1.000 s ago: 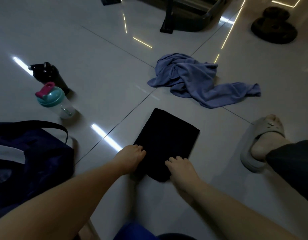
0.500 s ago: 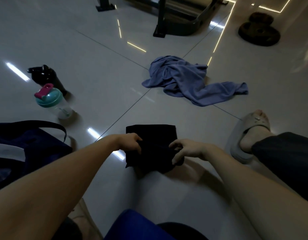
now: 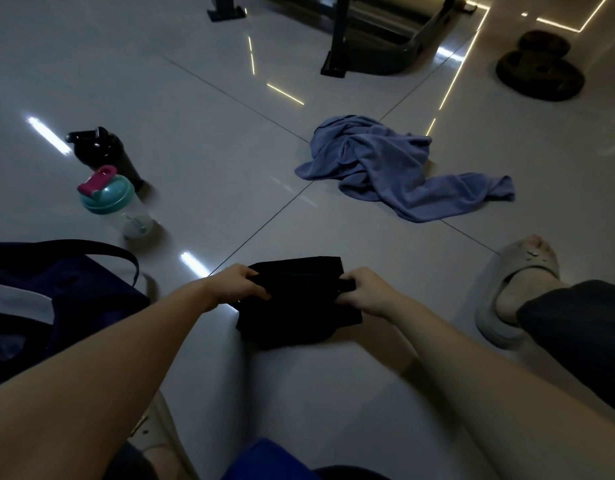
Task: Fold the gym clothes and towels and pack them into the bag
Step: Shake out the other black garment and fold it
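Observation:
A folded black garment lies on the tiled floor in front of me. My left hand grips its left edge and my right hand grips its right edge, fingers curled round the cloth. A crumpled blue towel lies unfolded farther off, to the right. The dark navy bag stands open at my left, its strap arching over the top.
A black bottle and a clear shaker with a teal lid stand to the left, beyond the bag. My slippered right foot rests at the right. Weight plates and a machine frame lie at the back.
The black garment went from a long flat rectangle to a shorter bundle folded over toward me. Both hands moved from its near edge to gripping its two sides.

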`<state>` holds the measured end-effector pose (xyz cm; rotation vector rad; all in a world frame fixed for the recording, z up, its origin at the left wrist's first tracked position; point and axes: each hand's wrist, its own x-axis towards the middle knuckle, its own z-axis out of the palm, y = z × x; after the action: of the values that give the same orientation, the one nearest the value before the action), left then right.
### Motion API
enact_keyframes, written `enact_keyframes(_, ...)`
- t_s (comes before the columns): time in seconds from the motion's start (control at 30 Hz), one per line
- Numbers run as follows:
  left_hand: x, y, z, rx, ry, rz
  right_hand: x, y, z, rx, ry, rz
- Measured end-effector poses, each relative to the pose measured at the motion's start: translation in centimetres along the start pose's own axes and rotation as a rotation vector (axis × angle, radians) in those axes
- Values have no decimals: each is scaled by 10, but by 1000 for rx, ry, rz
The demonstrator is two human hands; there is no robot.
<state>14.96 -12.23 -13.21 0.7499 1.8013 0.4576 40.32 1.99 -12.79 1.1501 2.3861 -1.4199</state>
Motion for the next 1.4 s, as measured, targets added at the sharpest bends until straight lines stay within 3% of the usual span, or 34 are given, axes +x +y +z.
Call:
enact_keyframes(0.17, -3, -15, -4, -194, -39, -2, 20, -12, 2, 314, 52, 59)
enact_keyframes(0.33, 7, -26, 1, -150, 152, 9, 37, -16, 6, 397, 55, 102)
enact_keyframes(0.57, 30, -39, 8, -294, 389, 57, 71, 19, 13, 122, 239, 229)
enact_keyframes(0.9, 62, -36, 8, 120, 533, -7, 93, 26, 26, 23, 349, 305)
enact_keyframes(1.07, 68, -32, 11, 283, 617, -43, 97, 31, 29, -190, 344, 402)
enact_keyframes(1.27, 68, -38, 10, 505, 662, -156, 99, 34, 27, -400, 357, 392)
enact_keyframes(1.33, 66, -47, 9, 470, 759, -152, 100, 36, 27, -432, 357, 372)
enact_keyframes(1.4, 62, -49, 12, 420, 921, -25, 100, 37, 28, -468, 365, 354)
